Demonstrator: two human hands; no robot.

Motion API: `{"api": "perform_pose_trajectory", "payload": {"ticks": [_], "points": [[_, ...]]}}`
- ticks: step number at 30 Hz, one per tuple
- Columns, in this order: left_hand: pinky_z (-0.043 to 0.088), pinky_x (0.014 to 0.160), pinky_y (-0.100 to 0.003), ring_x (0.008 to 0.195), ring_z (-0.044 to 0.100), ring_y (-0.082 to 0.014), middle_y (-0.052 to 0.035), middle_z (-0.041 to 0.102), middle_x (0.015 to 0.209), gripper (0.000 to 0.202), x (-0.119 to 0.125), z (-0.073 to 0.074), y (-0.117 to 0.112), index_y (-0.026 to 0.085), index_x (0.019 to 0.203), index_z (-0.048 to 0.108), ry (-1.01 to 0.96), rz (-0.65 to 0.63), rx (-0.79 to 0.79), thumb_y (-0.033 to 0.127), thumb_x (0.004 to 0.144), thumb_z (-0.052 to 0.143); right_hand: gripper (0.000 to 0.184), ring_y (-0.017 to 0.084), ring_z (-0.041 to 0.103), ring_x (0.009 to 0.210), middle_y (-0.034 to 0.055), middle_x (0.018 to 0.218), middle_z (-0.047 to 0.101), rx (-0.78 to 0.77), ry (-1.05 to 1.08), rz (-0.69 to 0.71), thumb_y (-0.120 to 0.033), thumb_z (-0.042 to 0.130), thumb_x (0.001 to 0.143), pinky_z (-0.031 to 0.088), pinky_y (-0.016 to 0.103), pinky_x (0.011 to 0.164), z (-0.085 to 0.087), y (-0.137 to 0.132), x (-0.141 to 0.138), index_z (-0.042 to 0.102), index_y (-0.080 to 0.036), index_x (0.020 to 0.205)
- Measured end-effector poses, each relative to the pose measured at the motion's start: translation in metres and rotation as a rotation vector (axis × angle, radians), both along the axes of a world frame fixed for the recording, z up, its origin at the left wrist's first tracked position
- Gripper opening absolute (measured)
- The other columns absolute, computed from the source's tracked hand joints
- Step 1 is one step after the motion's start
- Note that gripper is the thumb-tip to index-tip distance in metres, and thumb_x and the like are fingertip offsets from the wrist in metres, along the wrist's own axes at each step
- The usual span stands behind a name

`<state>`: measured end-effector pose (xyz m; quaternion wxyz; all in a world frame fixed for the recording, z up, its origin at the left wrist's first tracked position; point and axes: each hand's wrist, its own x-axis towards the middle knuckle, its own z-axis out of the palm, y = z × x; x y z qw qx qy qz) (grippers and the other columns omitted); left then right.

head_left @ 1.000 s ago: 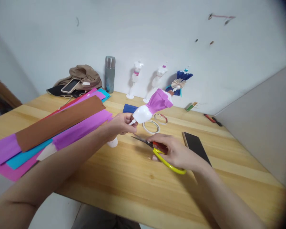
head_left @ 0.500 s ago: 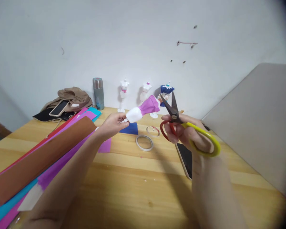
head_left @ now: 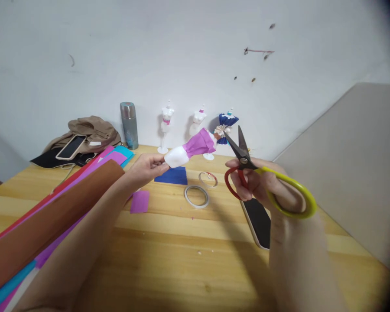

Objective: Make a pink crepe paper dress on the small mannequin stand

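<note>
My left hand (head_left: 144,167) is closed on the stem of a small white mannequin figure (head_left: 177,156) wrapped in purple crepe paper (head_left: 199,143), held tilted above the wooden table (head_left: 182,255). My right hand (head_left: 263,186) grips scissors (head_left: 247,167) with one red and one yellow handle. Their dark blades are open and point up and left, close to the purple paper's right end.
Long crepe paper sheets (head_left: 55,208) in brown, purple, red and blue lie at left. Two tape rolls (head_left: 196,196), a blue paper piece (head_left: 171,175), a small purple scrap (head_left: 139,201) and a phone (head_left: 258,221) lie on the table. Mannequin figures (head_left: 165,125), a flask (head_left: 129,125) and a bag (head_left: 84,134) stand by the wall.
My right hand lifted the scissors off the table and opened the blades beside the purple paper. My left hand raised the figure slightly; my view tilted upward.
</note>
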<state>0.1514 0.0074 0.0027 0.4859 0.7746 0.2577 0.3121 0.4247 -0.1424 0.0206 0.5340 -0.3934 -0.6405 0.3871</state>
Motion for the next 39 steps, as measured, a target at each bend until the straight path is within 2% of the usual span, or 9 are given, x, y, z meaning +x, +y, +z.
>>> {"api": "perform_pose_trajectory", "payload": {"ticks": [4,9,13,18,25,35,39], "points": [[0.036,0.063,-0.025,0.065,0.044,-0.0127,0.0027,0.053,0.066,0.026,-0.004,0.0,0.002,0.017,0.078,0.068,-0.057,0.013,0.029,0.043,0.076,0.069,0.055,0.015,0.041,0.046,-0.0044,0.053,0.046,-0.02,-0.027,0.01,-0.072,0.066,0.088,0.032,0.032,0.048,0.004,-0.004,-0.004,0.07,-0.025,0.116],[0.04,0.067,-0.027,0.071,0.051,-0.0153,0.0001,0.061,0.071,0.028,-0.008,-0.007,0.013,0.017,0.078,0.07,-0.047,0.103,0.101,0.045,0.078,0.068,0.063,0.015,0.039,0.045,-0.0038,0.053,0.046,-0.105,-0.033,0.085,-0.077,0.061,0.087,0.033,0.031,0.046,0.004,0.0,-0.008,0.068,-0.024,0.12],[0.046,0.073,-0.029,0.078,0.06,-0.0187,-0.0027,0.069,0.078,0.029,-0.008,-0.009,0.015,0.016,0.086,0.075,-0.035,0.099,0.121,0.044,0.079,0.067,0.062,0.014,0.037,0.043,-0.0049,0.051,0.046,-0.088,0.0,0.104,-0.078,0.063,0.084,0.033,0.03,0.046,0.004,0.004,-0.011,0.068,-0.025,0.115],[0.047,0.073,-0.029,0.076,0.059,-0.0184,-0.0004,0.065,0.071,0.027,-0.005,-0.008,0.01,0.018,0.085,0.075,-0.005,0.109,0.147,0.043,0.081,0.065,0.056,0.014,0.038,0.045,-0.005,0.051,0.048,-0.09,0.033,0.153,-0.073,0.063,0.088,0.034,0.029,0.048,0.005,0.004,-0.013,0.066,-0.025,0.117],[0.044,0.07,-0.028,0.075,0.056,-0.0184,0.0006,0.059,0.067,0.025,-0.002,-0.008,0.008,0.019,0.084,0.075,-0.019,0.094,0.139,0.042,0.079,0.066,0.066,0.014,0.039,0.045,-0.0057,0.051,0.046,-0.112,-0.009,0.104,-0.079,0.063,0.083,0.036,0.03,0.049,0.005,0.004,-0.011,0.068,-0.022,0.116],[0.044,0.072,-0.029,0.074,0.055,-0.0183,-0.002,0.063,0.072,0.026,0.001,-0.012,0.008,0.017,0.082,0.075,-0.026,0.12,0.179,0.041,0.08,0.065,0.06,0.014,0.039,0.046,-0.005,0.051,0.047,-0.082,0.02,0.139,-0.075,0.062,0.087,0.034,0.029,0.049,0.004,0.006,-0.014,0.068,-0.022,0.116],[0.044,0.074,-0.03,0.076,0.056,-0.0185,-0.003,0.067,0.077,0.026,0.001,-0.013,0.007,0.018,0.087,0.077,-0.035,0.134,0.2,0.04,0.08,0.066,0.061,0.014,0.04,0.046,-0.0045,0.052,0.048,-0.087,0.063,0.162,-0.074,0.063,0.087,0.035,0.029,0.049,-0.001,0.007,-0.014,0.067,-0.022,0.118]]}}
